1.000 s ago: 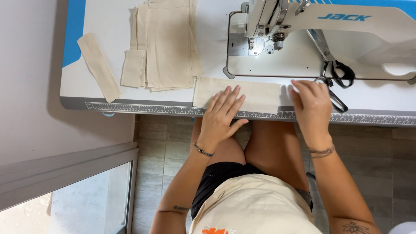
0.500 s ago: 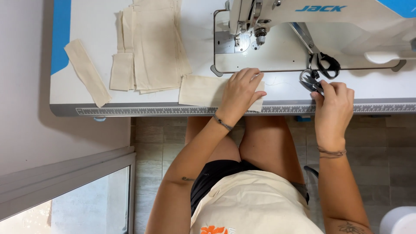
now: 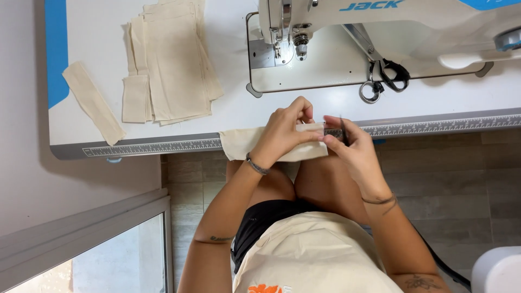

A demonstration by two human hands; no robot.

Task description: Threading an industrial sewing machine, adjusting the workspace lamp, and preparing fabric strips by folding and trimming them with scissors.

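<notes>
A beige fabric piece [image 3: 241, 144] hangs over the front edge of the white sewing table [image 3: 233, 111]. My left hand [image 3: 285, 133] pinches its right part, fingers closed over the cloth. My right hand [image 3: 353, 154] sits just right of it, and its fingertips meet the fabric's end. Those fingers grip a small thin dark tool [image 3: 342, 129]; what kind of tool it is I cannot tell. Both hands are held above my knees, in front of the table edge.
A white sewing machine [image 3: 380, 21] stands at the back right, with black-handled scissors [image 3: 382, 81] lying on its base. A stack of beige fabric pieces [image 3: 173, 65] and a loose strip [image 3: 92, 103] lie to the left. A ruler strip [image 3: 434, 126] runs along the table front.
My right hand came back from near the scissors to the fabric's right end, now with a small dark tool in it. My left hand pulled the fabric toward the table edge and gripped it.
</notes>
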